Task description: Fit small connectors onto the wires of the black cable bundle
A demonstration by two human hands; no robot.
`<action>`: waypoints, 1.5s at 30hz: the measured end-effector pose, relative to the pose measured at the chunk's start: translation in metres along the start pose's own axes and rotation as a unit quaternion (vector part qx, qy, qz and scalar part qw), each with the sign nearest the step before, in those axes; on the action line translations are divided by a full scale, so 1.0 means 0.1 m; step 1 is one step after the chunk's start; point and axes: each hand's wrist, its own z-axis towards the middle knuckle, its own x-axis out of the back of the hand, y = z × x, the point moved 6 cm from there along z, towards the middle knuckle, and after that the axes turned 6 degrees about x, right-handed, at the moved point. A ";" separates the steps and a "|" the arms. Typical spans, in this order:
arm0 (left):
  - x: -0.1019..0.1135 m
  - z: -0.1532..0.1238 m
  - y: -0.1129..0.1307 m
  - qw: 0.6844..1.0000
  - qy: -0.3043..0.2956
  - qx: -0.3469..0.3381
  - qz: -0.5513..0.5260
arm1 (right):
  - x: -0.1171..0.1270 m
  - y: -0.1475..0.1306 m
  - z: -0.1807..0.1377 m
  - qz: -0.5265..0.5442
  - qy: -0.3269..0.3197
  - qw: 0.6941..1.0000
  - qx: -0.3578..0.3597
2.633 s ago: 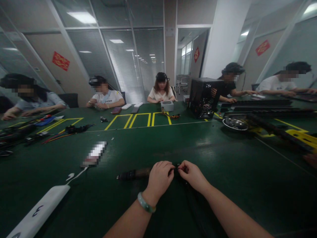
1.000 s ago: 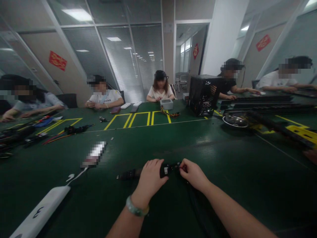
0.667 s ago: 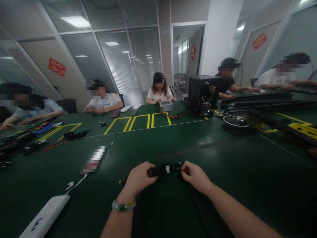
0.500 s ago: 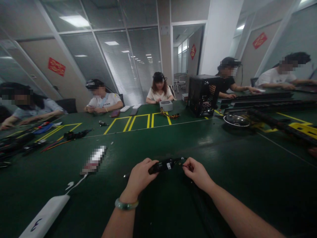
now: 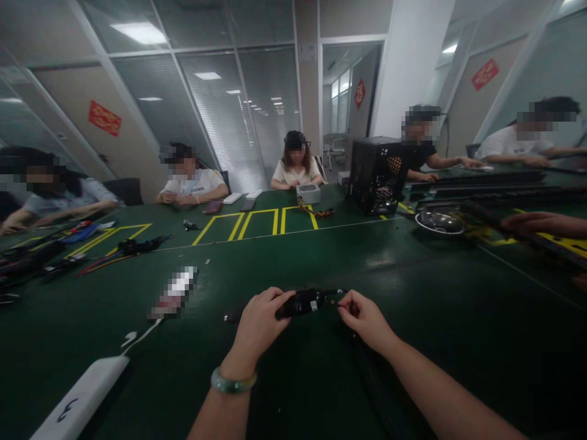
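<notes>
- Tube [image 5: 300, 303] is low in the middle of the frame; the left hand [image 5: 260, 329] has its fingers curled around it.
- Right hand [image 5: 364, 319], by the tube's right end, pinches what looks like a thin wire [image 5: 339, 304].
- Work looks part done: the wire shows bare, and I can't tell what is joined.
- Green table [image 5: 238, 263] has yellow tape [image 5: 276, 223] farther up.
- People [image 5: 296, 172] sit across, near a glass wall [image 5: 215, 110].

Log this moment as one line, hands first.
Left hand: gripping black cylindrical device | Right hand: pinching thin dark wire | Nearby: white block on green table | Further off: metal bowl
</notes>
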 end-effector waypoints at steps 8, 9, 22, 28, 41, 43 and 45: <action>-0.21 -0.01 -0.07 0.995 -0.088 0.003 -0.053 | -0.05 0.00 -0.03 -0.031 -0.056 0.997 -0.048; -0.20 0.00 -0.05 0.995 -0.077 0.001 -0.058 | -0.05 0.00 -0.03 -0.031 -0.061 0.997 -0.048; -0.42 0.04 0.67 0.994 0.001 -0.087 -0.072 | -0.20 0.01 -0.04 0.059 -0.099 0.993 -0.020; -0.40 0.07 0.67 0.995 -0.004 -0.067 -0.067 | -0.27 -0.07 -0.07 0.029 -0.103 0.994 0.014; -0.29 -0.05 0.57 0.996 -0.029 -0.037 -0.077 | -0.15 -0.18 -0.10 -0.268 -0.138 0.952 0.045; -0.30 -0.05 0.59 0.996 -0.024 -0.034 -0.082 | -0.17 -0.18 -0.10 -0.282 -0.134 0.949 0.047; -0.31 -0.04 0.60 0.996 -0.021 -0.027 -0.088 | -0.18 -0.17 -0.10 -0.288 -0.130 0.948 0.046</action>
